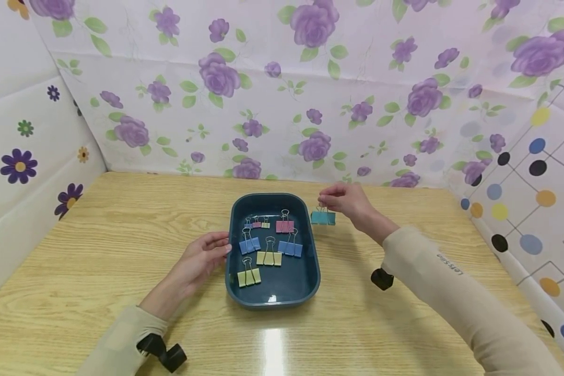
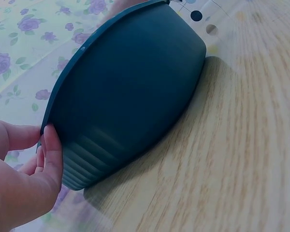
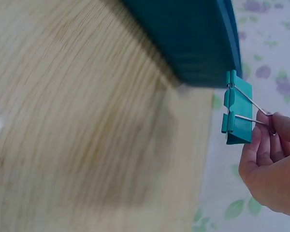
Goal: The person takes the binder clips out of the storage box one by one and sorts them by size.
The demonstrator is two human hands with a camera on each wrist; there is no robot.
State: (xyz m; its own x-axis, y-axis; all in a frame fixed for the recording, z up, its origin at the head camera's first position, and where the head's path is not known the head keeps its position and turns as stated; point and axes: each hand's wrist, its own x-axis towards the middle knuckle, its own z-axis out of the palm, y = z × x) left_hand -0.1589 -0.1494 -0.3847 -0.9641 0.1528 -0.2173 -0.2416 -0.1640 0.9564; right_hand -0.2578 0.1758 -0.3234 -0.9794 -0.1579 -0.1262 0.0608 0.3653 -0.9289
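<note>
The tray (image 1: pixel 284 282) is reachable from above, walled all round.

The right hand (image 1: pixel 350 203) pinches the teal clip (image 1: pixel 323 218) by its wire handles; the body hangs below them, in the air just outside the right side of the tray (image 1: pixel 289 284). This dark blue tray, oblong with rounded corners, is held at its left rim by the left hand (image 1: pixel 202 261). Inside lie three small clips (image 1: pixel 257 225) in a row, a pink clip (image 1: pixel 284 226), two blue clips (image 1: pixel 250 246) and two yellow clips (image 1: pixel 269 259).
</note>
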